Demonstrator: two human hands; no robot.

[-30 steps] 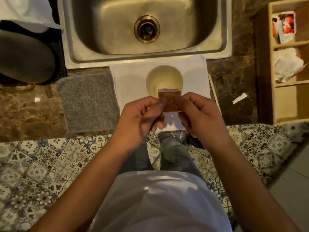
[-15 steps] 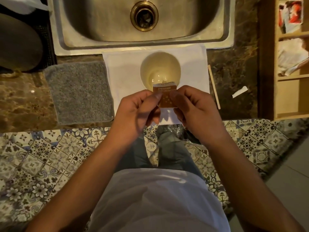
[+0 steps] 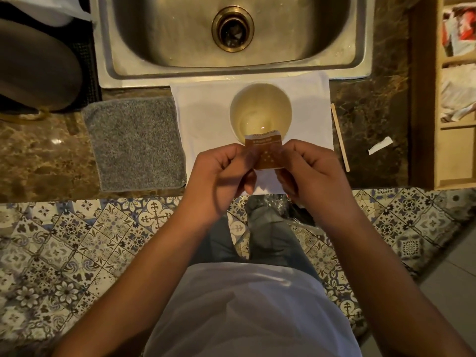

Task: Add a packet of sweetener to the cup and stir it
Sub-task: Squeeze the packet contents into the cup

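Note:
A small brown sweetener packet is held upright between both hands, just in front of the cup. My left hand pinches its left edge and my right hand pinches its right edge. The cup, seen from above, holds pale liquid and stands on a white napkin in front of the sink. A thin wooden stir stick lies on the counter to the right of the napkin. Whether the packet's top is torn open cannot be made out.
A steel sink lies beyond the cup. A grey cloth sits left of the napkin, and a dark rounded object lies at far left. A white paper scrap and a wooden organiser with packets are at right.
Both hands keep hold of the packet; its top edge sits at the near rim of the cup. The view has shifted, so the counter appears lower in the frame.

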